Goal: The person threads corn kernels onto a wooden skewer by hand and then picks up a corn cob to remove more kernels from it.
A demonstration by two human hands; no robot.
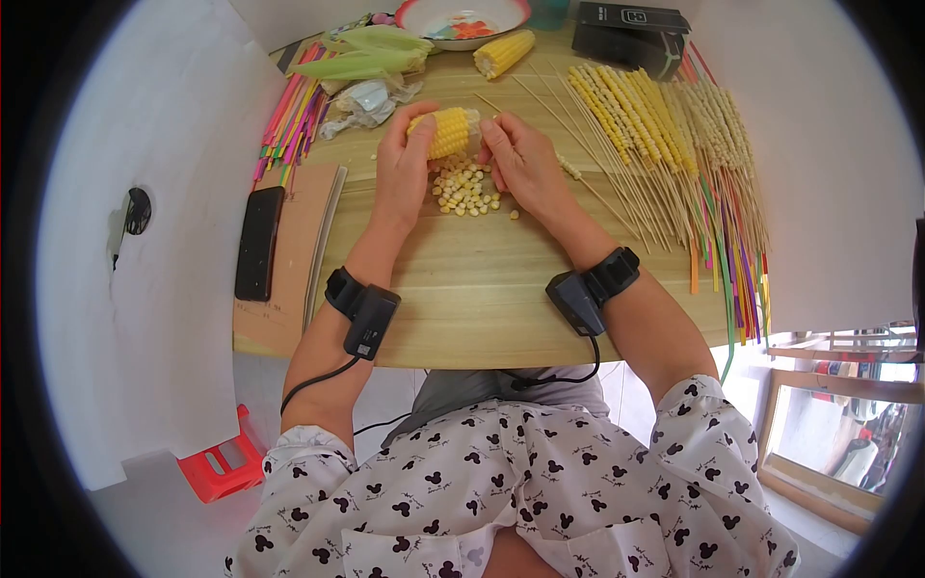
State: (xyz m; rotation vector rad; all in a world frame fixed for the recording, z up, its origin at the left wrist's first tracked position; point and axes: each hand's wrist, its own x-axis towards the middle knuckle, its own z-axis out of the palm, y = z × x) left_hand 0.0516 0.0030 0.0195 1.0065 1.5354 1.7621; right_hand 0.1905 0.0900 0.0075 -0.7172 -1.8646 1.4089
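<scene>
My left hand (405, 154) is wrapped round a yellow corn cob (448, 133), held just above the wooden table. The cob's right end is stripped pale. Close against that end, my right hand (518, 159) has its thumb and fingers drawn together; what lies between them is too small to make out. Under both hands, a small pile of loose corn kernels (466, 190) rests on the table, with a stray kernel (514, 215) to its right. A thin stick with a few kernels on its tip (568, 167) lies just beyond my right hand.
Kernel-threaded sticks (636, 116) and bare sticks (617, 197) cover the right side, near colourful strips (740, 279). At the back are a corn piece (504, 55), husks (371, 53), an enamel basin (462, 39) and a black box (631, 43). A phone (259, 244) lies on cardboard (303, 222) at left.
</scene>
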